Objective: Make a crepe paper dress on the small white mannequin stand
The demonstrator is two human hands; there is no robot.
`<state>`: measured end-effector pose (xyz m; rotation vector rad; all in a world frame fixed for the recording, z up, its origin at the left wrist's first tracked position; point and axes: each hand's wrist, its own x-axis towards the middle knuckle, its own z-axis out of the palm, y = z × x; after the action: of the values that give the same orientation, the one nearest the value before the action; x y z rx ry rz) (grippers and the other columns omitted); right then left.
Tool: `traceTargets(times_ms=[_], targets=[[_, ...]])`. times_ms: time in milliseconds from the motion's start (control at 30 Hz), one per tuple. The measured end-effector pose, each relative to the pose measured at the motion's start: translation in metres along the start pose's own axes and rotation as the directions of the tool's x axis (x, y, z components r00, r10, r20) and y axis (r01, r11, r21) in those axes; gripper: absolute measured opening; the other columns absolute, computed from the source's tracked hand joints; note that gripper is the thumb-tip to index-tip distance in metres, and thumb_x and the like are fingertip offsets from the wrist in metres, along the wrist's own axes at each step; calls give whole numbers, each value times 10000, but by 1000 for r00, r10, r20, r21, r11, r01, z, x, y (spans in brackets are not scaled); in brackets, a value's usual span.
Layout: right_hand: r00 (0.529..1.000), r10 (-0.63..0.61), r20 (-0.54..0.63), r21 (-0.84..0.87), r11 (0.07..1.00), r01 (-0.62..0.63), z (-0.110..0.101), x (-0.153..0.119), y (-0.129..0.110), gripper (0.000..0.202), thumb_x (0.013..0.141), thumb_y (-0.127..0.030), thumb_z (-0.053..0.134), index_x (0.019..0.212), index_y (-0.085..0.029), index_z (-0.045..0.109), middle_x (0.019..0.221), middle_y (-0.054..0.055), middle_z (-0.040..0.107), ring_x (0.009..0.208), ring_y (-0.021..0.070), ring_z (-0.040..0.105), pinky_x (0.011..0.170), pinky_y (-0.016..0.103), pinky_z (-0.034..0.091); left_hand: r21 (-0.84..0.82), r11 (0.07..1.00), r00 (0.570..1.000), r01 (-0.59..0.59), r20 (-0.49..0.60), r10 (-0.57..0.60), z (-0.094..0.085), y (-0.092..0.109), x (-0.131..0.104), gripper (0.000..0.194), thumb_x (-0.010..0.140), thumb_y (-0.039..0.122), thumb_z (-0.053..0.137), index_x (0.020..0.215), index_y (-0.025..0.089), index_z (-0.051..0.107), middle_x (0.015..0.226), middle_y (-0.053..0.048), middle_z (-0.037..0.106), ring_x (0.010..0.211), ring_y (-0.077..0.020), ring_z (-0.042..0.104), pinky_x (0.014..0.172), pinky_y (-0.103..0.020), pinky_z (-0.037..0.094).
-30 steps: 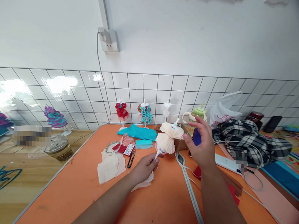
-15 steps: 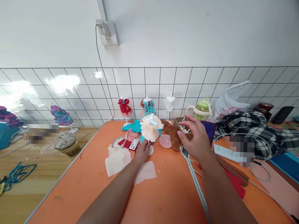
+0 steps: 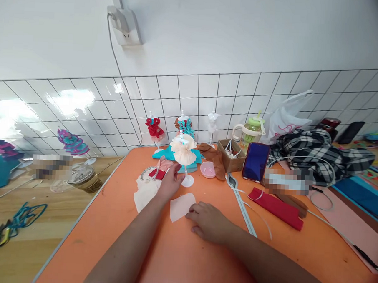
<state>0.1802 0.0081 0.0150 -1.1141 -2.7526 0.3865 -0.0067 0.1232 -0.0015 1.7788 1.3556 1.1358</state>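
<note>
A small white mannequin in a ruffled cream dress [image 3: 182, 150] stands upright on a round white base [image 3: 187, 181]. Just left of its pole is my left hand [image 3: 171, 183], fingers apart, with nothing visible in its grasp. My right hand [image 3: 209, 221] is low over the orange table, fingers loosely bent and apart, their tips at the right edge of a pale pink crepe piece [image 3: 181, 206]. Whether the fingertips press on it is hard to tell. Cream crepe pieces [image 3: 144, 194] lie partly behind my left forearm, near a clear ring-shaped roll [image 3: 149, 173].
Behind stand a red-dressed mannequin [image 3: 154, 128], a turquoise-dressed one [image 3: 186, 125] and a bare one [image 3: 212, 121]. To the right are a pink dish [image 3: 208, 170], a cardboard box [image 3: 233, 161], a phone [image 3: 255, 162], a zipper strip [image 3: 241, 204] and a folded red piece [image 3: 276, 207].
My right hand has come down and left from near the box to the pink piece. My left hand has moved left from the mannequin's base. The view has shifted slightly.
</note>
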Motion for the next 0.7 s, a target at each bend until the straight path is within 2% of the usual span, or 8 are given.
traceTargets(times_ms=[133, 233, 300, 400, 467, 600, 633, 700], targets=[[993, 113, 20, -58, 992, -112, -1, -3, 11, 162, 865, -251, 484, 926, -189, 621, 925, 69, 629, 866, 203, 558, 719, 305, 384, 230, 970, 995, 74, 49, -87, -67, -2, -19, 201, 747, 323, 601, 915, 238, 671, 1001, -47, 669, 953, -240, 605, 865, -368, 453], [978, 208, -9, -85, 974, -208, 1, 1, 17, 164, 876, -247, 468, 960, -207, 603, 940, 62, 621, 856, 207, 573, 665, 289, 388, 613, 788, 951, 52, 210, -226, -115, -13, -42, 287, 675, 353, 658, 946, 265, 688, 1076, -54, 641, 1021, -281, 573, 858, -378, 447], [955, 294, -36, -110, 949, -296, 7, 4, 19, 216, 902, -253, 424, 1024, -218, 598, 988, 74, 607, 876, 220, 580, 631, 284, 394, 721, 690, 937, 67, 191, -291, -132, -23, -57, 402, 620, 384, 700, 1003, 263, 681, 1100, -70, 625, 1041, -308, 564, 826, -378, 462], [905, 416, -88, -122, 897, -425, 16, 9, 21, 337, 903, -268, 423, 1218, -211, 531, 1101, 112, 576, 918, 243, 579, 615, 289, 414, 713, 701, 968, 29, 156, -199, -139, -34, -73, 248, 766, 367, 558, 942, 257, 693, 1068, -54, 634, 970, -250, 602, 805, -337, 478], [887, 440, -137, -64, 890, -452, 18, 9, 20, 430, 882, -261, 455, 1310, -214, 463, 1179, 123, 551, 978, 254, 564, 652, 296, 436, 653, 757, 987, -10, 130, -99, -137, -36, -80, 278, 847, 374, 465, 881, 241, 707, 1101, -58, 625, 986, -229, 599, 817, -317, 485], [885, 429, -178, 347, 869, -352, 13, 12, 7, 438, 870, -382, 477, 1274, -214, 505, 1178, 102, 579, 1032, 249, 548, 815, 347, 461, 571, 794, 978, -209, 132, 163, -126, -24, -85, 320, 911, 350, 406, 987, 255, 702, 1276, -64, 544, 1152, -237, 507, 938, -369, 443], [888, 445, -115, 526, 786, -325, 10, 14, 1, 461, 882, -458, 435, 1262, -208, 511, 1137, 101, 605, 984, 238, 571, 800, 357, 478, 566, 767, 953, -304, 171, 251, -121, -18, -86, 309, 912, 315, 410, 1056, 270, 680, 1298, -65, 530, 1177, -237, 485, 968, -395, 419], [898, 434, 72, 829, 475, -296, 8, 21, -9, 557, 888, -580, 323, 1279, -215, 478, 1085, 101, 637, 885, 223, 610, 684, 351, 522, 527, 693, 870, -492, 293, 396, -107, -8, -90, 328, 902, 243, 430, 1150, 306, 634, 1317, -62, 517, 1187, -233, 470, 986, -422, 394]])
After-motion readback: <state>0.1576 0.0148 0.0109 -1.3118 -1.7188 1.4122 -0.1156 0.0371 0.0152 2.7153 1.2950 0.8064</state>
